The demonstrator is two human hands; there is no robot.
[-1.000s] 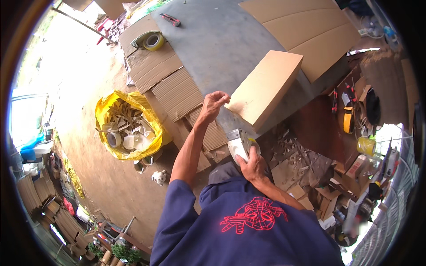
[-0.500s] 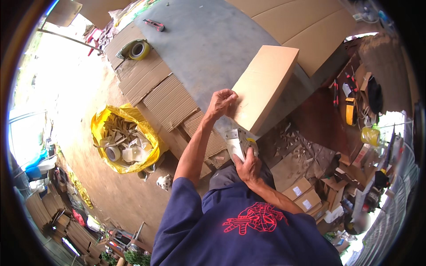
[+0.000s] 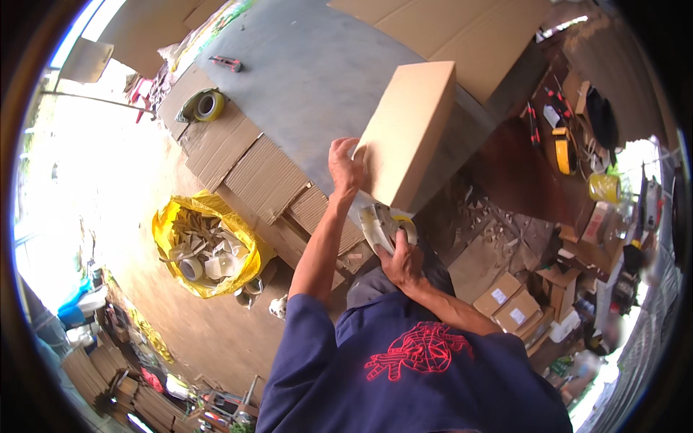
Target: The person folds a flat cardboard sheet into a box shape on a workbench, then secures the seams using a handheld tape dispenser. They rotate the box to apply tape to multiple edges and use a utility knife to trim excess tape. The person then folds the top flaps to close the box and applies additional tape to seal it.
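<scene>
Carton [image 3: 408, 130] lies at upper centre of frame, its folding seemingly done, remaining taping unclear; left hand [image 3: 346, 167] curls at its left edge, hold uncertain; right hand [image 3: 402, 263], just below centre, grips tape dispenser [image 3: 376, 227].

A long, plain brown box [image 3: 404, 130] is lying at a slant on the grey table [image 3: 289, 94]; its smooth top is facing upward, and its far end is pointing away from the person, slightly to the right. A pale tape dispenser [image 3: 375, 229] is being held just beside the near end, and some yellow is showing on its right side.
</scene>
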